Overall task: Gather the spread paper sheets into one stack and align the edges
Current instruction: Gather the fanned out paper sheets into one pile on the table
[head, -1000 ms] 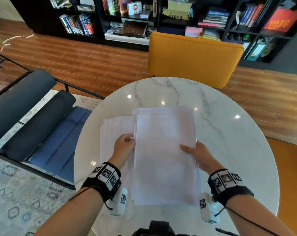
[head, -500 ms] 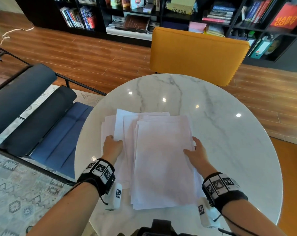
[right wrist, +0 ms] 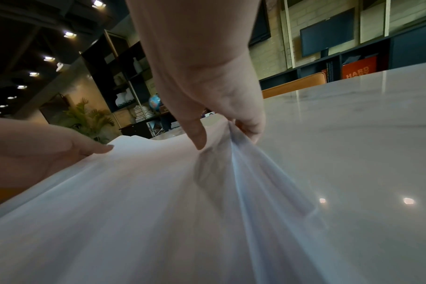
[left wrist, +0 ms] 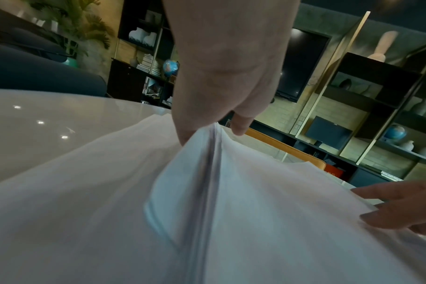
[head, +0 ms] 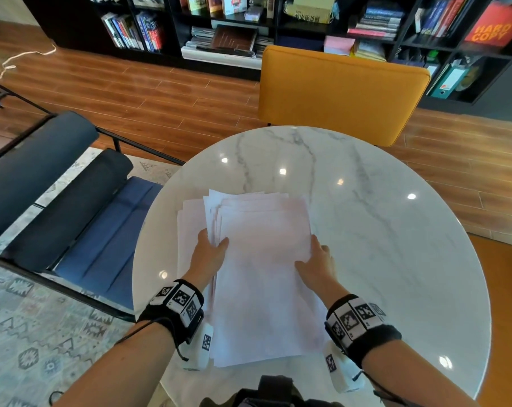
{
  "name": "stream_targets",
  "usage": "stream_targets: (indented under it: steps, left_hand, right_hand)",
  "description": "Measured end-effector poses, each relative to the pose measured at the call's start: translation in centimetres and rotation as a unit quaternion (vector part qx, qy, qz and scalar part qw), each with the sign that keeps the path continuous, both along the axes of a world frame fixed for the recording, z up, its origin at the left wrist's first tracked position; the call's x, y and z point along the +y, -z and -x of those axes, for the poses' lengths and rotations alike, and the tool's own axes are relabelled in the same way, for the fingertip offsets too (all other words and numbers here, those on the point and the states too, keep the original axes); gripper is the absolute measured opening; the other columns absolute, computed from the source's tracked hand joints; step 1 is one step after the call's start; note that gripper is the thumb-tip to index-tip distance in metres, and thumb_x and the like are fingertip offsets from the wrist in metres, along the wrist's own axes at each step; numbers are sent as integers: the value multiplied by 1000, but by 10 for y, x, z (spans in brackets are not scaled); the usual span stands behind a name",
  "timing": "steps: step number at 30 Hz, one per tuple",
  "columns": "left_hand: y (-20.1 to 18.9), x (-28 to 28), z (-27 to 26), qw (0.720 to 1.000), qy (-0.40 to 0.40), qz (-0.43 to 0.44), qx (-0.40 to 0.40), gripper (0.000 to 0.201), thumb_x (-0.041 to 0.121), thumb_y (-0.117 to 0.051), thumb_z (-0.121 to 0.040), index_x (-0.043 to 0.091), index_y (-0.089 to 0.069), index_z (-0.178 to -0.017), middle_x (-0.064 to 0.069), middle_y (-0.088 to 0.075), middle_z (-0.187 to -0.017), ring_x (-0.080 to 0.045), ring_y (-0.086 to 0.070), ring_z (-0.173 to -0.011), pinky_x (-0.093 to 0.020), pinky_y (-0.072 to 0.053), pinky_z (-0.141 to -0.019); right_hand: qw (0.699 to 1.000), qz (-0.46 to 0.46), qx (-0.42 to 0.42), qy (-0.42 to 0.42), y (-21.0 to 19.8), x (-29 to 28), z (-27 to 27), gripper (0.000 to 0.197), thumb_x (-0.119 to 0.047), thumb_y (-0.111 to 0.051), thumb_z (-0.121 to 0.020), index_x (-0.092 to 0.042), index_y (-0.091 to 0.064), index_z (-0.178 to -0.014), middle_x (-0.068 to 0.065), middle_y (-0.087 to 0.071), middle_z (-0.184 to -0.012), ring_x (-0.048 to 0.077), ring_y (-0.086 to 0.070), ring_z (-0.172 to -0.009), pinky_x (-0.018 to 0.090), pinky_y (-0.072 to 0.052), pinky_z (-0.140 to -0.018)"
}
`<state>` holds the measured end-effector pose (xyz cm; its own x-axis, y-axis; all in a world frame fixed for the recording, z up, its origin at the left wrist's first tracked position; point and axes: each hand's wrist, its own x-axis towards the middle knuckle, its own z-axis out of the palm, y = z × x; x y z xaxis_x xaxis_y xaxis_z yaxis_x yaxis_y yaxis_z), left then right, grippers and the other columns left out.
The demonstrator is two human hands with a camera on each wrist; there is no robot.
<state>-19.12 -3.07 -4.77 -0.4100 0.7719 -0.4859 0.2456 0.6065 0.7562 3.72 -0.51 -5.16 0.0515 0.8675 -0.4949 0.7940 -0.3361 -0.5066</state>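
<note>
Paper sheets (head: pixel 260 277) lie between both sets of fingers on the counter (head: pixel 381 230), and from each wrist the left hand (left wrist: pixel 221 76) and right hand (right wrist: pixel 202 76) pinch their limp, light, slippery side edges, the best hold.

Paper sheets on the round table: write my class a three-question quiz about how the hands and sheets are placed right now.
1. True or false: the paper sheets already form one squared stack.
2. Which hand pinches the pile's right edge? A) left hand B) right hand
3. Fill in: a few sheets stick out on the pile's ___ side, on the table.

Key: 1 false; 2 B; 3 left.
</note>
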Motion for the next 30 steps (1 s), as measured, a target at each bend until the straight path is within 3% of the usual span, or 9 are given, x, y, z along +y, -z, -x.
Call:
stream_targets:
  steps: [4,8,10,13,17,20,23,25,30]
  left_hand:
    - [2,-6,-2,997,-42,-51,-31,58,25,-58,-91,9,-33,-140,-11,-49,-137,-30,-50,-121,-41,-43,-102]
    - [-4,-11,-7,994,-49,-92,-26,29,8,-51,-91,9,-51,-119,-9,-61,-111,-24,-57,-94,-28,-46,-76]
    - [-13,-14,-10,990,-43,-124,-44,27,5,-50,-91,14,-54,-116,-2,-61,-101,-16,-58,-83,-20,-44,-66]
    - [-29,-17,-11,983,-28,-162,-81,29,8,-53,-91,18,-55,-118,3,-63,-101,-8,-60,-84,-23,-47,-75]
    - [-46,-13,-4,979,-8,-173,-106,30,14,-57,-89,25,-54,-117,9,-65,-99,-8,-63,-88,-25,-50,-76]
    - [-53,-7,4,980,-3,-166,-113,34,17,-59,-89,23,-53,-122,6,-65,-105,-11,-63,-95,-28,-51,-80]
    - [-48,-8,14,982,-5,-148,-121,34,17,-63,-84,18,-56,-117,-3,-68,-109,-22,-66,-99,-36,-55,-84]
    - [-41,-13,21,986,-12,-124,-110,34,21,-64,-80,15,-57,-113,-10,-67,-109,-29,-66,-101,-43,-55,-86]
    - [-22,-26,41,995,-61,-67,-48,34,25,-58,-91,6,-52,-119,-10,-58,-108,-28,-57,-98,-32,-41,-78]
  right_hand:
    - [998,1,29,-62,0,-3,5,77,-20,-55,-83,-19,-18,-150,11,-39,-149,31,-40,-133,39,-38,-107]
    - [997,-6,68,-47,-1,-6,-4,77,-24,-64,-80,-23,-29,-148,12,-47,-136,30,-45,-126,40,-41,-104]
    - [996,-16,88,-23,0,-6,-10,77,-33,-71,-74,-20,-39,-143,11,-50,-128,29,-50,-120,40,-43,-101]
    - [985,-49,157,54,7,-4,-20,83,-48,-78,-60,-14,-52,-132,7,-56,-125,24,-57,-109,41,-49,-96]
    - [931,-24,342,128,-5,-5,-25,64,-15,-80,-71,-15,-50,-128,7,-67,-111,22,-67,-98,32,-58,-80]
    - [900,32,420,112,-18,-8,-22,47,-7,-74,-75,0,-59,-119,15,-71,-108,25,-71,-91,33,-60,-78]
    - [902,33,410,131,-19,-8,-15,40,-3,-74,-74,5,-63,-111,20,-71,-105,22,-72,-79,31,-60,-73]
    - [913,35,385,127,-19,-8,-7,42,-3,-76,-72,5,-63,-111,22,-70,-106,27,-70,-82,33,-60,-74]
    - [931,41,353,88,-23,-13,20,43,-2,-76,-72,1,-62,-112,16,-69,-101,18,-67,-76,22,-59,-62]
